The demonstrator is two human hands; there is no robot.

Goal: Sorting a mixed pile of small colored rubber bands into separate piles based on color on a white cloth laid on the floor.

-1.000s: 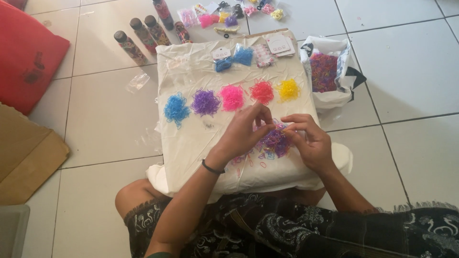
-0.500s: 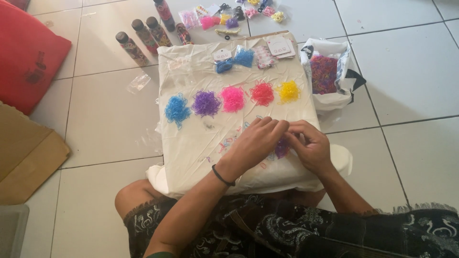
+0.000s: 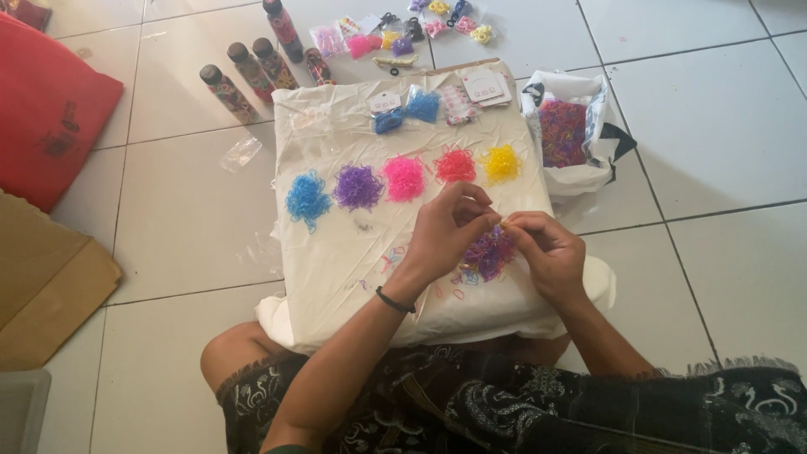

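plastic-wrapped white bundle (image 3: pixel 336 252) on the tiled floor (image 3: pixel 714 126) serving as work surface. sorted so far, in a row across its middle: blue pile (image 3: pixel 307 199), purple pile (image 3: pixel 358 186), pink pile (image 3: pixel 404 178), red pile (image 3: pixel 456 165), yellow pile (image 3: pixel 501 162). left to sort: mixed heap of small elastic bands (image 3: pixel 487 250) near the bundle's near edge, under both hands, plus a few loose bands (image 3: pixel 395 255) scattered beside it, and probably far more in the open white bag (image 3: pixel 580 176) off the bundle's right edge. left hand (image 3: pixel 445 231) and right hand (image 3: pixel 546 248) both narrowed to a pinch, fingertips meeting just above the heap; likely a single band between them, too small to make out. part of the heap hidden behind the hands. bottles (image 3: pixel 252 67) and small packets (image 3: pixel 403 29) beyond the far edge, some cut off at the top.
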